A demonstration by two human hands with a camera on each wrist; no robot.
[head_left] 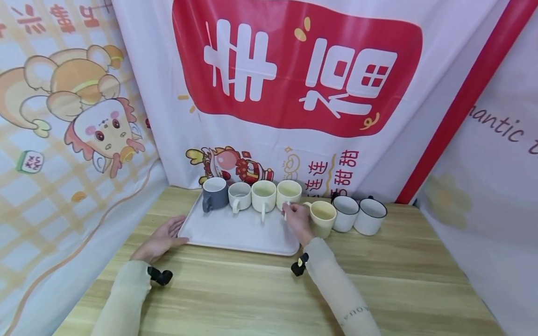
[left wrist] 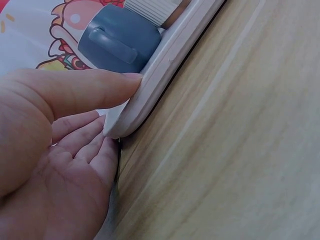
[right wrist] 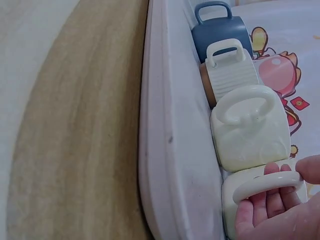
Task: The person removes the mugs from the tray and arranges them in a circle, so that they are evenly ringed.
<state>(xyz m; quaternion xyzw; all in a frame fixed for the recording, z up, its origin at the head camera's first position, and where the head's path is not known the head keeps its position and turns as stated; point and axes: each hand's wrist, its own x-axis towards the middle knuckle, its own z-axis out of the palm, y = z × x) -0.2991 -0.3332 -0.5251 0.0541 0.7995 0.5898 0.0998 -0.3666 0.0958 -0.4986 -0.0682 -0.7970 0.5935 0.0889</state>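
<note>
A white tray (head_left: 239, 231) lies on the wooden table. Along its back stand a dark blue-grey mug (head_left: 216, 196), a small ribbed white mug (head_left: 240, 193), a pale cream mug (head_left: 264, 193) and, at the right end, another pale cream mug (head_left: 289, 190). My right hand (head_left: 299, 220) holds this last mug by its handle (right wrist: 265, 184), fingers through the loop and thumb on top. At the tray's front left corner, my left hand (head_left: 161, 239) rests its thumb (left wrist: 100, 90) on the rim, the other fingers stretched out along the outer side.
Right of the tray stands a yellowish mug (head_left: 322, 221), close beside my right wrist. Two white mugs with dark rims, one (head_left: 345, 214) left of the other (head_left: 370, 217), stand beyond it. A printed cloth (head_left: 294, 70) hangs right behind the mugs.
</note>
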